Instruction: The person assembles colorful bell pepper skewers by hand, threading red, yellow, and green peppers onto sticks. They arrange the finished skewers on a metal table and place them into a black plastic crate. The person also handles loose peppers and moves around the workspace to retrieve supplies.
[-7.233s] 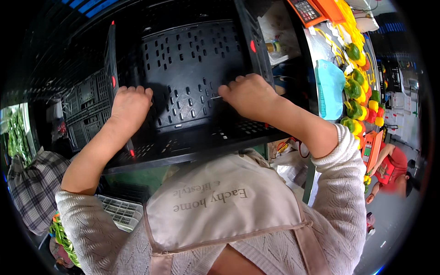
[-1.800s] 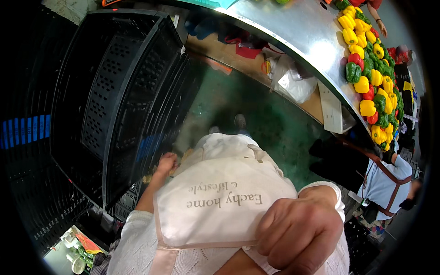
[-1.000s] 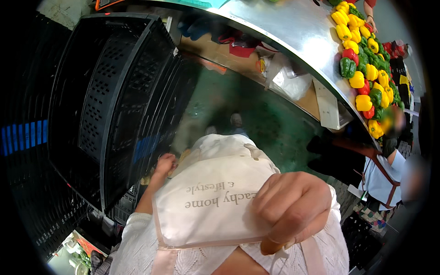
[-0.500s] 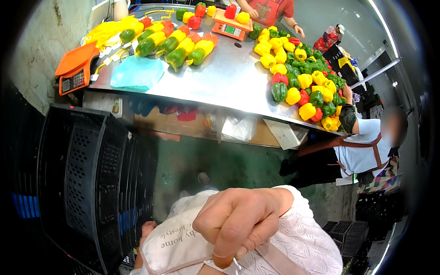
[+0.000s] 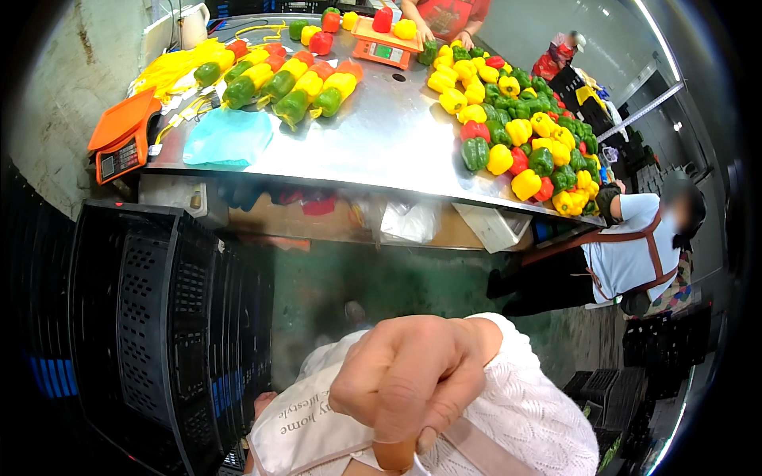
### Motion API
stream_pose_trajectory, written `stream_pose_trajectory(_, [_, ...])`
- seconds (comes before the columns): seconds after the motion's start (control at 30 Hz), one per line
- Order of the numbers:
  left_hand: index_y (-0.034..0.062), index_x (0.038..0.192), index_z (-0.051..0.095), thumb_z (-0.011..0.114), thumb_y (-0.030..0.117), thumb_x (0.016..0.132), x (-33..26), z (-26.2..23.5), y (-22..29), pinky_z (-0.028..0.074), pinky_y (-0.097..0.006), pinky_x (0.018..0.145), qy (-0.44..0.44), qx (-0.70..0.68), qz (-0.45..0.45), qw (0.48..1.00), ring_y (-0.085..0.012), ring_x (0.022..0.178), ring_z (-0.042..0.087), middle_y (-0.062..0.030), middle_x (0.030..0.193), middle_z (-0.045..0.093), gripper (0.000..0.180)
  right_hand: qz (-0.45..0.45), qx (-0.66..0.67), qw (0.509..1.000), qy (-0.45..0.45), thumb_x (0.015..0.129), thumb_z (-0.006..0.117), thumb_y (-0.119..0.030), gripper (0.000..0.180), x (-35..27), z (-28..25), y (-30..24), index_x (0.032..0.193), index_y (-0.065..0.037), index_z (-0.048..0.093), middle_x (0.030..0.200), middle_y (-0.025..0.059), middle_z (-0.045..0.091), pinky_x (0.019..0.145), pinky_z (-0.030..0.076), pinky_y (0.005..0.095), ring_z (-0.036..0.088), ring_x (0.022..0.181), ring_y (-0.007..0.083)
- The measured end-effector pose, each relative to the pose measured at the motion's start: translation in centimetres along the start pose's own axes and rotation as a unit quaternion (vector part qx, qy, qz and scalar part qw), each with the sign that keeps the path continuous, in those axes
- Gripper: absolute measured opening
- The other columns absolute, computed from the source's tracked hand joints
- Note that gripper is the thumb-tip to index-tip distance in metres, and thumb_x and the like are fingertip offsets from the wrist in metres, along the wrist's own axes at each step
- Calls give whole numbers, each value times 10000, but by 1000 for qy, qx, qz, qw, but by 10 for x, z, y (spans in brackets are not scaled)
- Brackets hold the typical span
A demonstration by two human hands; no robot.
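My right hand [image 5: 409,381] is raised close in front of the white apron [image 5: 305,424], its fingers curled and pressed together. Whatever lies at its fingertips is too small and too near the lower rim to make out. At the apron's left edge a patch of skin shows, apparently my left hand [image 5: 264,401]; its fingers are mostly hidden. Both hands are well apart from the steel table [image 5: 373,143]. Stacked black crates [image 5: 143,317] stand at my left side.
On the table lie bagged peppers [image 5: 290,99], a turquoise pile of bags [image 5: 228,136], two orange scales [image 5: 123,136] [image 5: 386,41] and a heap of loose peppers [image 5: 520,131]. One person in red [image 5: 452,16] works beyond it; another in light blue [image 5: 627,246] stands at right.
My right hand stays curled before the apron, dipping slightly. The view has shifted a little. The person in red has lowered a hand to the peppers.
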State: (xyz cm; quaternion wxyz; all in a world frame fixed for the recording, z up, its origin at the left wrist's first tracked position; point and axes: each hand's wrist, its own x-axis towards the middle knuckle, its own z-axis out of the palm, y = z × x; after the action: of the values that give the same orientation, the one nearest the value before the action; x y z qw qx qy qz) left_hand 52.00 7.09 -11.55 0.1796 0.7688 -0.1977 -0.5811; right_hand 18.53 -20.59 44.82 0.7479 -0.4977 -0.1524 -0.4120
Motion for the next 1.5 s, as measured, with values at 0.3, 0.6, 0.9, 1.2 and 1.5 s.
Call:
stream_pose_trajectory(0.3, [10, 906, 704, 663, 204, 851, 3, 4, 23, 514, -307, 689, -10, 31, 6, 999, -155, 724, 639, -64, 812, 696, 205, 33, -8, 999, -40, 938, 602, -168, 263, -3, -15, -8, 846, 70, 662, 698, 52, 473, 497, 334, 307, 474, 582, 176])
stream_pose_trajectory(0.6, [8, 919, 705, 671, 212, 838, 13, 23, 65, 522, -309, 704, -12, 97, 12, 995, -166, 729, 652, -68, 827, 710, 222, -29, 4, 999, -14, 907, 671, -116, 186, -29, -39, -48, 874, 63, 708, 711, 88, 569, 515, 358, 302, 498, 600, 166])
stream_pose_trajectory(0.9, [31, 896, 675, 649, 162, 854, 25, 92, 188, 513, -323, 618, -47, 156, 93, 982, -176, 650, 626, -55, 776, 671, 140, -138, 53, 989, -30, 925, 641, -88, 174, -65, -94, -106, 889, 75, 689, 748, 92, 556, 541, 380, 327, 500, 611, 190])
stream_pose_trajectory(1.2, [44, 874, 624, 612, 202, 913, -69, 206, 339, 465, -282, 527, -34, -70, 39, 996, -124, 590, 567, -43, 718, 618, 163, -139, 127, 967, -173, 963, 592, -128, 212, -64, -155, -166, 880, 53, 665, 744, 111, 560, 549, 397, 357, 513, 619, 244])
stream_pose_trajectory(1.5, [0, 926, 672, 629, 209, 874, -53, 200, 343, 512, -315, 704, 36, 72, 106, 991, -146, 756, 623, -97, 807, 689, 219, -154, 264, 946, -109, 959, 585, -91, 189, -48, -184, -153, 927, 77, 666, 812, 156, 632, 553, 431, 381, 558, 656, 279])
